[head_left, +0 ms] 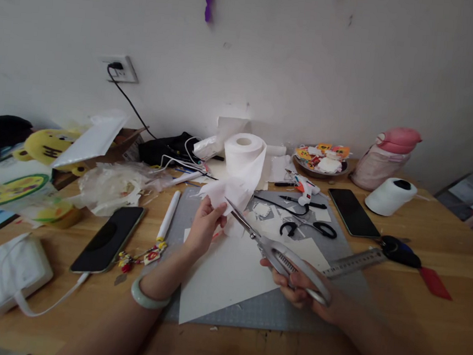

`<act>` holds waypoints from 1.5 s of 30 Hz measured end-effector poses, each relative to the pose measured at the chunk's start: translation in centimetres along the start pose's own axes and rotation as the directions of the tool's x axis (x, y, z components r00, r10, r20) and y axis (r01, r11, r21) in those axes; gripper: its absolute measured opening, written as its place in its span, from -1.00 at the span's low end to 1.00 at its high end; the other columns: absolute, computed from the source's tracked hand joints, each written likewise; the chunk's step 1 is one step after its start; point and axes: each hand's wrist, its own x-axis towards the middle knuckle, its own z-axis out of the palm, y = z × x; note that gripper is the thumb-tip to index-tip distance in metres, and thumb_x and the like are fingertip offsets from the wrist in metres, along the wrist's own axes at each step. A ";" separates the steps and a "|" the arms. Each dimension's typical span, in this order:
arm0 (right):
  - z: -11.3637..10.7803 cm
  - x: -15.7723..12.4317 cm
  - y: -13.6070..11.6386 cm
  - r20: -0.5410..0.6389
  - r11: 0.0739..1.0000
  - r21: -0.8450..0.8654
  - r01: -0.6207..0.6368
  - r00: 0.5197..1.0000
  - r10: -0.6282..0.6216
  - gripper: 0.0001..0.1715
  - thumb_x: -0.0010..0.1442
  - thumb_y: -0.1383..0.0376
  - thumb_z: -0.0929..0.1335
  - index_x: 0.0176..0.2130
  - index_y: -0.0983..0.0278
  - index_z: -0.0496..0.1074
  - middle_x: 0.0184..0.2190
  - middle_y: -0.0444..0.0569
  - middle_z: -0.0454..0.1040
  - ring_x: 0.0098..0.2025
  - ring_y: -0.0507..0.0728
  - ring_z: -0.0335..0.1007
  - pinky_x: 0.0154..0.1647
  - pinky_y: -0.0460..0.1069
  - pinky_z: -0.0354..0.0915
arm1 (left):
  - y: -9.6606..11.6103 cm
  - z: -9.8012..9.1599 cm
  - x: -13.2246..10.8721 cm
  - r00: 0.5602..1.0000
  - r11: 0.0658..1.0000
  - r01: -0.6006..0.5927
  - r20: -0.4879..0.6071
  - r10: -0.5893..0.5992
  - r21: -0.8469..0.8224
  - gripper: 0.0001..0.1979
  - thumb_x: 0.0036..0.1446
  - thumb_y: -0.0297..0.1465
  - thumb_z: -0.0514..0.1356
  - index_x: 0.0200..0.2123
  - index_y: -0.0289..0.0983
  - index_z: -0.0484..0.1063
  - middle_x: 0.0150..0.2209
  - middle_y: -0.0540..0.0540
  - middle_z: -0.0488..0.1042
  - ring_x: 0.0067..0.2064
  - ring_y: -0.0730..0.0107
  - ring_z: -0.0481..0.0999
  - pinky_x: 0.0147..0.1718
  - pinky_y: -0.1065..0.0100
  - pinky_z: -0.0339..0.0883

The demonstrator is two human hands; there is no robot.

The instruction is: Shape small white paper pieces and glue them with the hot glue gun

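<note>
My left hand (205, 227), with a pale green bangle at the wrist, pinches the loose end of white tissue paper (235, 191). That paper runs down from an upright roll (238, 153) behind it. Silver-grey scissors (269, 246) are held in my right hand (301, 288), its fingers wrapped round the handles. Their blades point up and left, and the tip is at the tissue beside my left fingers. Below lies a large white sheet (223, 281) on a grey cutting mat (274, 313).
Black-handled scissors (325, 229), a steel ruler (355, 262), a glue gun (306, 186) and a phone (353, 212) lie to the right. Further right stand a thread spool (388, 196) and a pink-lidded bottle (382, 162). On the left are another phone (109, 238) and a white power adapter (13, 271).
</note>
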 end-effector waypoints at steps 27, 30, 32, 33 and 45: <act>-0.1 0.0 0.1 -0.020 1.000 0.013 -0.014 1.000 0.014 -0.45 -0.13 0.06 0.46 -0.16 0.28 0.43 -0.52 -0.23 0.12 -0.65 -0.16 -0.16 -0.68 -0.15 -0.28 | 0.2 0.1 -0.4 0.985 0.988 -0.134 -0.103 0.141 0.074 -0.41 -0.22 -0.55 0.30 -0.03 -0.18 0.37 -0.30 -0.02 0.48 -0.49 0.54 0.33 -0.47 0.49 0.29; -0.4 0.1 0.3 0.011 1.000 0.012 -0.017 1.000 0.017 -0.45 -0.09 0.07 0.44 -0.13 0.27 0.41 -0.52 -0.23 0.12 -0.66 -0.16 -0.17 -0.69 -0.16 -0.29 | 0.3 0.2 -0.4 0.989 0.991 -0.125 -0.077 0.128 0.038 -0.35 -0.24 -0.57 0.28 0.02 -0.14 0.34 -0.08 -0.07 0.44 -0.48 0.57 0.32 -0.46 0.50 0.30; -0.3 0.2 0.2 0.016 1.000 0.001 -0.022 1.000 0.022 -0.45 -0.09 0.07 0.44 -0.12 0.28 0.41 -0.53 -0.24 0.10 -0.66 -0.17 -0.17 -0.69 -0.16 -0.28 | 0.4 0.1 -0.4 0.992 0.993 -0.119 -0.051 0.120 0.021 -0.34 -0.25 -0.58 0.27 0.01 -0.12 0.35 0.08 -0.08 0.34 -0.45 0.58 0.34 -0.47 0.51 0.30; -0.2 0.2 0.2 0.011 1.000 -0.008 -0.020 1.000 0.020 -0.44 -0.10 0.06 0.45 -0.13 0.28 0.42 -0.54 -0.25 0.10 -0.66 -0.17 -0.17 -0.70 -0.16 -0.28 | 0.4 0.1 -0.4 0.993 0.993 -0.115 -0.035 0.115 0.013 -0.34 -0.26 -0.59 0.27 0.00 -0.11 0.36 0.14 -0.07 0.28 -0.43 0.57 0.36 -0.47 0.52 0.30; 0.1 0.2 0.1 -0.018 0.999 -0.035 -0.024 1.000 0.023 -0.44 -0.07 0.03 0.42 -0.13 0.30 0.39 -0.56 -0.26 0.10 -0.68 -0.17 -0.16 -0.74 -0.18 -0.23 | 0.4 0.3 -0.6 0.993 0.994 -0.094 0.064 0.097 -0.062 -0.25 -0.29 -0.60 0.30 0.05 -0.09 0.31 0.09 -0.08 0.35 -0.24 0.34 0.48 -0.39 0.42 0.41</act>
